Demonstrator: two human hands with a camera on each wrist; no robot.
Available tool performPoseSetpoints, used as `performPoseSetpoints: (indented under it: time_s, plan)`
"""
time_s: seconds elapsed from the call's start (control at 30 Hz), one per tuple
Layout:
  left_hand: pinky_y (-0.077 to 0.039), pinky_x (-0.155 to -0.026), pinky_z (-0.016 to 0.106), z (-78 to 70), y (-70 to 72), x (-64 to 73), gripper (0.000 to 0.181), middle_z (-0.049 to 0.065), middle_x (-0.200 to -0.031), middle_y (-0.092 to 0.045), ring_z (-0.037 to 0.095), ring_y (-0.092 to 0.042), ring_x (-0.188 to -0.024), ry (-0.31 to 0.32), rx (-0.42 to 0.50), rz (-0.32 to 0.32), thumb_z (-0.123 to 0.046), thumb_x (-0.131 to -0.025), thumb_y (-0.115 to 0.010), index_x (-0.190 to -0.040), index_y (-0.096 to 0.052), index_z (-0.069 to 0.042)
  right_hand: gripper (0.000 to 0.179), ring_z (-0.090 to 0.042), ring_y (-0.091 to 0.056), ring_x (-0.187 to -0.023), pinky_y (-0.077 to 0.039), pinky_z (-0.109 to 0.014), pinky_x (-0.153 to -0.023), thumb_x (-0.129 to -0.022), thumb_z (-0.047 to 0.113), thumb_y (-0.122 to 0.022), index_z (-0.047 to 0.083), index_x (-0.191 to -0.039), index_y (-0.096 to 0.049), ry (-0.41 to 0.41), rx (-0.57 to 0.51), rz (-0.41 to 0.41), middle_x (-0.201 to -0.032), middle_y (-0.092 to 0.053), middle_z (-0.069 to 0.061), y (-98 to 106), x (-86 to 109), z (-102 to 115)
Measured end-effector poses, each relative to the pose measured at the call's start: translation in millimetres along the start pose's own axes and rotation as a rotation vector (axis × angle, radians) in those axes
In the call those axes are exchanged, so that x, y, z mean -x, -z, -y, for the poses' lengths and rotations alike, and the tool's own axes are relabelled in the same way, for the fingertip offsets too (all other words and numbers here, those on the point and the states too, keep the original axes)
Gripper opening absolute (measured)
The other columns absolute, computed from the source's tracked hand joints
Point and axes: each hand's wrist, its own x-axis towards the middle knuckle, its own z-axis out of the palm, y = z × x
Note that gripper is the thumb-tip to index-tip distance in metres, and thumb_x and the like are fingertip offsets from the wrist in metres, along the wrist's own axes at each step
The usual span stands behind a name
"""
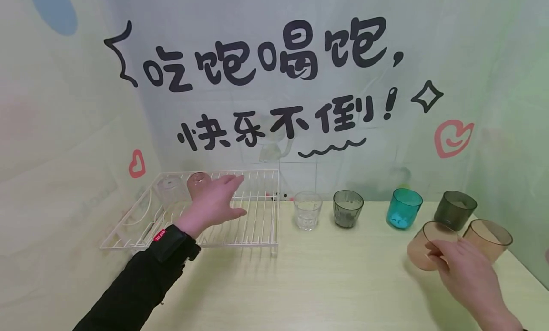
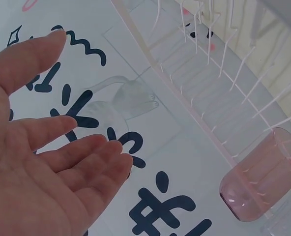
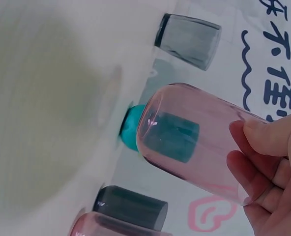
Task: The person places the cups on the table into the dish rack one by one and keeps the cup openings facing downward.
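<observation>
Your left hand (image 1: 213,202) hovers empty, fingers loose, over the rack (image 1: 253,245), while right of it your right hand (image 1: 469,274) pinches a pink cup (image 1: 421,251) near its rim, probably to keep its base free.

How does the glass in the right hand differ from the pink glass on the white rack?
Pose: the held glass is mouth-up, while the rack glass is upside down, base up.
Support: the held glass is gripped in the right hand; the rack glass rests on the white rack.
Shared: both are see-through and look pink in the wrist views.
</observation>
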Motion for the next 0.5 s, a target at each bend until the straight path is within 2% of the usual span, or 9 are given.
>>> performPoseSetpoints:
  time_s: [0.17, 0.33, 0.5]
  plan:
    - [-0.032, -0.098, 0.046, -4.4, -1.7, 2.8, 0.086, 0.016, -0.136, -0.037, 0.033, -0.035, -0.124, -0.006, 0.026, -0.005, -0.038, -0.071, -0.072, -0.140, -0.028, -0.010, 0.033, -0.017, -0.051, -0.072, -0.037, -0.035, -0.084, -0.058, 0.004, -0.073, 0.018, -0.084, -0.057, 0.024, -0.021, -0.037, -0.077, -0.058, 0.008, -1, -6.0, 7]
    - [-0.033, -0.097, 0.046, -10.0, -2.1, 4.1, 0.086, 0.014, -0.136, -0.038, 0.032, -0.035, -0.124, -0.010, 0.033, -0.016, -0.039, -0.071, -0.072, -0.139, -0.029, -0.011, 0.035, -0.019, -0.055, -0.072, -0.031, -0.039, -0.099, -0.058, 0.003, -0.074, 0.017, -0.085, -0.058, 0.022, -0.041, -0.056, -0.077, -0.059, 0.007, -1, -11.9, 16]
    - [-0.034, -0.097, 0.045, -14.1, -2.9, 5.1, 0.086, 0.013, -0.137, -0.037, 0.030, -0.036, -0.124, -0.020, 0.048, -0.014, -0.041, -0.071, -0.072, -0.139, -0.030, -0.011, 0.033, -0.017, -0.055, -0.071, -0.031, -0.038, -0.099, -0.059, 0.001, -0.073, 0.015, -0.086, -0.059, 0.069, -0.074, -0.108, -0.077, -0.060, 0.006, -2, -18.8, 24]
